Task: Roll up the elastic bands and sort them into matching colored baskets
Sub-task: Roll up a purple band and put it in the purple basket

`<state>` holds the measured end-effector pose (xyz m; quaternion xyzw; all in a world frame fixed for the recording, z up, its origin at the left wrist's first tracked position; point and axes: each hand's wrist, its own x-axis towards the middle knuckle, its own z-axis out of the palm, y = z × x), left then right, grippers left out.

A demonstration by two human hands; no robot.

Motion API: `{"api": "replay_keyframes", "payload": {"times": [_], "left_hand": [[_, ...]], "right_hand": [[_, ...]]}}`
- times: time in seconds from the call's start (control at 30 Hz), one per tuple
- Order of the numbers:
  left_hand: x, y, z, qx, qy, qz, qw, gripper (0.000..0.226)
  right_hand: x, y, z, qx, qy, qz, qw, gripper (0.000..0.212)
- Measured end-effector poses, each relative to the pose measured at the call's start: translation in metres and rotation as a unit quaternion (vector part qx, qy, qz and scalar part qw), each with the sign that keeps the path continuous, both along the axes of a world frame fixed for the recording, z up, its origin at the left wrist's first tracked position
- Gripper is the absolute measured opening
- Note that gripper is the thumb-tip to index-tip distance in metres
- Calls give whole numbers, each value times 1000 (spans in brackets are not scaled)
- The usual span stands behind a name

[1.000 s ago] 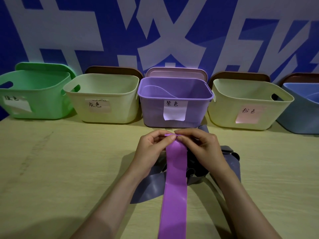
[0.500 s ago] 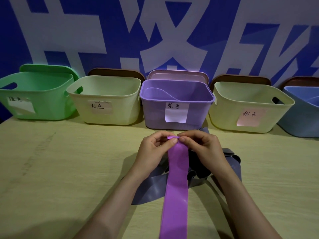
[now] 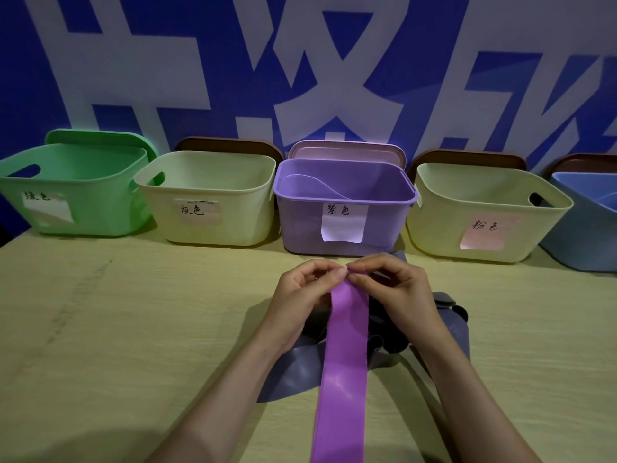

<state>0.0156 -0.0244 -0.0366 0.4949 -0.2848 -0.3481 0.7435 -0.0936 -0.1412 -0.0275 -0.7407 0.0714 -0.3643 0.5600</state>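
A long purple elastic band [image 3: 344,355] runs from the bottom edge of the view up to my hands. My left hand [image 3: 300,302] and my right hand [image 3: 397,295] both pinch its far end, fingertips meeting over a small fold. Under my hands lies a heap of grey bands [image 3: 447,315], partly hidden. Straight behind stands the purple basket [image 3: 380,225] with a white label.
A row of baskets lines the wall: green [image 3: 96,208] at the left, a cream one labelled grey [image 3: 240,215], a cream one labelled pink [image 3: 434,222] and a blue one [image 3: 587,242] at the right. The wooden table [image 3: 117,329] stretches to the left.
My hands have stayed on the band's far end, working the fold with small finger movements. The view has shifted slightly.
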Motion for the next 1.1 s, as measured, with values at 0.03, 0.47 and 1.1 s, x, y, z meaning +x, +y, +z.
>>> {"api": "replay_keyframes", "payload": {"times": [0.03,0.47,1.1], "left_hand": [[-1,-1,0,7,-4,3,1000,20],[2,0,-4,38,-29,41,998,7],[0,1,-2,47,-48,35,997,19]], "right_hand": [[0,0,0,-14,-4,-4,1000,21],[1,-1,2,61,111,22,992,18],[-1,-3,4,80,128,27,988,9]]}}
